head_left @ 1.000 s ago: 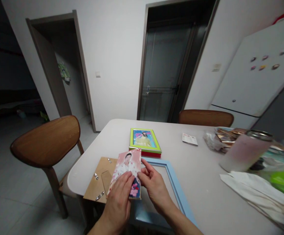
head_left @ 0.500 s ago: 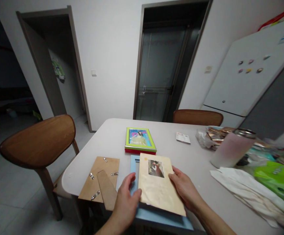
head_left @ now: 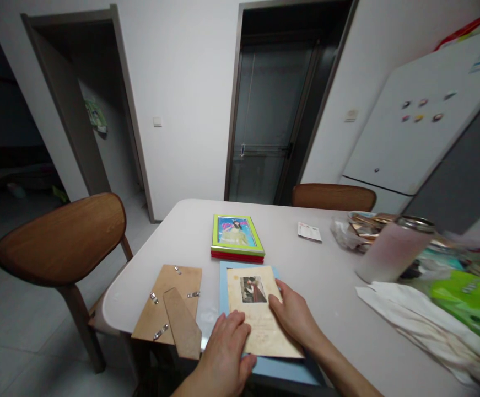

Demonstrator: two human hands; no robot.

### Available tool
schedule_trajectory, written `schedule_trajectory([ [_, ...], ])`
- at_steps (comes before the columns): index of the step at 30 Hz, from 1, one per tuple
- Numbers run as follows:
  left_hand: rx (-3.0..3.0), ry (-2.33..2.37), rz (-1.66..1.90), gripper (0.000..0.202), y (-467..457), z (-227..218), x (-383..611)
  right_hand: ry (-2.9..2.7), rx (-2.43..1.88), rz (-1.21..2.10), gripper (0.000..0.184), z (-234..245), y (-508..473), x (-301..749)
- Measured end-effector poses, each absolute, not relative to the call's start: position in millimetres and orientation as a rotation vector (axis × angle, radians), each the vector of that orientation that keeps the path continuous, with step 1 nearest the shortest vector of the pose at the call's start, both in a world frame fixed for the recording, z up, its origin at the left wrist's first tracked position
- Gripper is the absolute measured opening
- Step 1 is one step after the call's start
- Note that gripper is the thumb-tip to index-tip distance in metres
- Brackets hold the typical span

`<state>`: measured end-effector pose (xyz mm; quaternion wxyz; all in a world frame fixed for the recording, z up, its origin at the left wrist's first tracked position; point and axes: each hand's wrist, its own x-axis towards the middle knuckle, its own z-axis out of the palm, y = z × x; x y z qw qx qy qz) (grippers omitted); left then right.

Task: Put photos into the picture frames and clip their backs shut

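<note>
A light blue picture frame (head_left: 222, 286) lies flat at the near edge of the white table (head_left: 326, 275). Inside its opening rests a yellowed card (head_left: 256, 314) with a small picture printed near its top. My left hand (head_left: 227, 358) lies flat on the card's lower left corner, fingers stretched out. My right hand (head_left: 295, 317) presses on the card's right edge with fingers extended. A brown backing board (head_left: 169, 306) with metal clips and a stand flap lies just left of the frame.
Behind the blue frame is a green frame (head_left: 236, 234) stacked on a red one. Farther right are a small card (head_left: 309, 232), a frosted jar (head_left: 390, 251), white cloth (head_left: 413, 317) and packets. Wooden chairs (head_left: 60, 242) stand at left and behind.
A pink photo held upright a second ago is out of sight; the yellowed card has been lowered into the blue frame, and both hands now press it flat.
</note>
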<state>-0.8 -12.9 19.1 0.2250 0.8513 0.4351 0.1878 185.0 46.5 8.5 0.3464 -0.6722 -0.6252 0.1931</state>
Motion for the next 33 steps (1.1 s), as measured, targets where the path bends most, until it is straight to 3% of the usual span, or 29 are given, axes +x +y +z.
schedule_trajectory([
  [9,2.367,1.208,0.437,0.039,-8.8,23.2,0.7,-1.864,-2.083,0.082,0.026,7.0,36.9,178.3],
  [13,2.343,1.174,0.524,0.044,-10.3,20.3,-1.1,-1.843,-2.080,0.001,0.044,1.9,35.3,180.3],
  [16,2.316,1.144,0.624,0.052,-15.1,19.2,-26.8,-1.799,-2.033,0.053,0.054,7.3,34.6,181.3],
  [22,2.335,1.613,0.653,0.070,-9.4,3.5,-140.1,-2.036,-1.535,0.252,0.031,29.1,18.2,114.1],
  [24,2.352,1.743,0.635,0.066,-0.9,-6.5,-168.4,-2.142,-1.418,0.325,0.030,28.9,13.0,73.8],
  [28,2.364,1.771,0.719,0.047,11.5,-16.5,-187.5,-2.222,-1.432,0.410,0.050,19.8,13.5,15.1],
  [33,2.269,1.665,0.826,0.040,1.3,2.2,-163.4,-2.110,-1.321,0.577,0.054,24.2,15.1,31.4],
])
